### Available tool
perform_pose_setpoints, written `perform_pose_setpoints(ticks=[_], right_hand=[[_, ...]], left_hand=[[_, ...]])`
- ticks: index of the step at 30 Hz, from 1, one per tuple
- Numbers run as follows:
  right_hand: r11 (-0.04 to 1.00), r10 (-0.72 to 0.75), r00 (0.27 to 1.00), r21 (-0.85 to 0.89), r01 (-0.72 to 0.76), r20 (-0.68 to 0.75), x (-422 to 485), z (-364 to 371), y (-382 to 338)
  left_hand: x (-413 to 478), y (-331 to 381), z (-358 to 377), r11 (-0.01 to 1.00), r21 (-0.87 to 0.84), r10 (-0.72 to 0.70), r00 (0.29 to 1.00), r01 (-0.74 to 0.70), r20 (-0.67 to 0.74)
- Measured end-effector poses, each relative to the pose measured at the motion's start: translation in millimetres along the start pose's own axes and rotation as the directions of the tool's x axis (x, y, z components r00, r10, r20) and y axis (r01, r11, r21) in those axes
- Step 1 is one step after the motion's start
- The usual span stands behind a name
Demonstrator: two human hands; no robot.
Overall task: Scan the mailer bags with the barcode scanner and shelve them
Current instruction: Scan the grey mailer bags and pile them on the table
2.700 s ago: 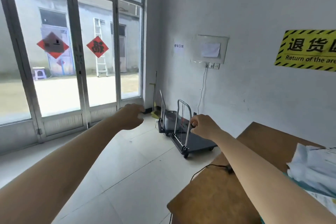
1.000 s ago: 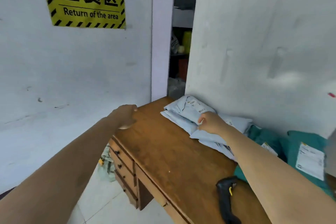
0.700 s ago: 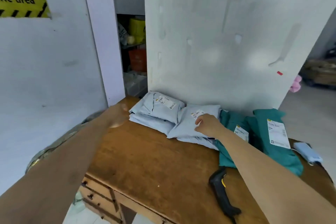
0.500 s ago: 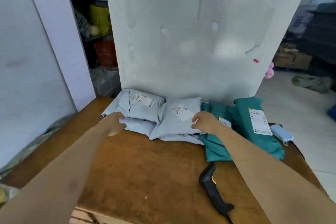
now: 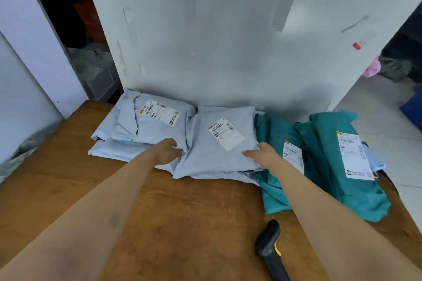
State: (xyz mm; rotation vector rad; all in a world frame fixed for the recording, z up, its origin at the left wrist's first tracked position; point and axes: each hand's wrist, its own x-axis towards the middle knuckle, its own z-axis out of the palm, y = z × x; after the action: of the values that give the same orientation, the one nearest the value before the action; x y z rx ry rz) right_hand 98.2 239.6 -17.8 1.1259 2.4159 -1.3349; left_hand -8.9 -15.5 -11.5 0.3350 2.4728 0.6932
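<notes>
Pale grey mailer bags with white labels lie against a white panel at the back of the wooden desk [image 5: 159, 212]. My left hand [image 5: 166, 150] curls on the left edge of the middle grey mailer bag [image 5: 212, 157]. My right hand [image 5: 262, 155] grips its right edge, thumb on top. Another grey mailer bag [image 5: 148, 125] lies on a pile to the left. Two teal mailer bags [image 5: 271, 134] [image 5: 324, 157] lie to the right. The black barcode scanner [image 5: 269, 248] with a yellow trigger lies untouched on the desk near my right forearm.
The white panel [image 5: 228, 41] stands upright right behind the bags. Left of it, dark shelves [image 5: 75, 20] hold boxes and bags. The floor [image 5: 376, 109] opens to the right past the desk's edge, with pink and dark items farther back.
The view swung from the glass doors round to the desk. Both hands came down from mid-air onto the middle grey mailer bag, one at each side edge.
</notes>
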Motion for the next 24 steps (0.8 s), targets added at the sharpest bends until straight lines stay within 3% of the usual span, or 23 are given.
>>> perform_pose_setpoints(ticks=[7, 11, 17, 20, 24], right_hand=[[0.995, 0.079, 0.997, 0.056, -0.078, -0.021, 21.1, 18.1, -1.2], [0.985, 0.153, 0.987, 0.070, -0.155, 0.042, 25.6, 21.9, -6.0], [0.985, 0.144, 0.990, 0.095, -0.142, -0.011, 25.9, 33.3, 20.5], [0.965, 0.151, 0.988, 0.218, -0.145, -0.010, 19.9, 37.1, 28.6], [0.905, 0.206, 0.968, 0.347, -0.244, 0.145, 3.9, 46.6, 42.9]], left_hand=[[21.8, -9.7, 33.6, 0.990, -0.138, -0.018, 0.989, 0.038, 0.143], [30.4, -6.6, 51.0, 0.937, -0.324, -0.088, 0.986, 0.130, 0.142], [35.3, -14.9, 60.9, 0.907, -0.379, -0.147, 0.981, 0.185, 0.127], [36.3, -21.1, 63.4, 0.895, -0.406, -0.140, 0.980, 0.187, 0.142], [28.2, -35.1, 66.9, 0.890, -0.416, -0.139, 0.980, 0.187, 0.144]])
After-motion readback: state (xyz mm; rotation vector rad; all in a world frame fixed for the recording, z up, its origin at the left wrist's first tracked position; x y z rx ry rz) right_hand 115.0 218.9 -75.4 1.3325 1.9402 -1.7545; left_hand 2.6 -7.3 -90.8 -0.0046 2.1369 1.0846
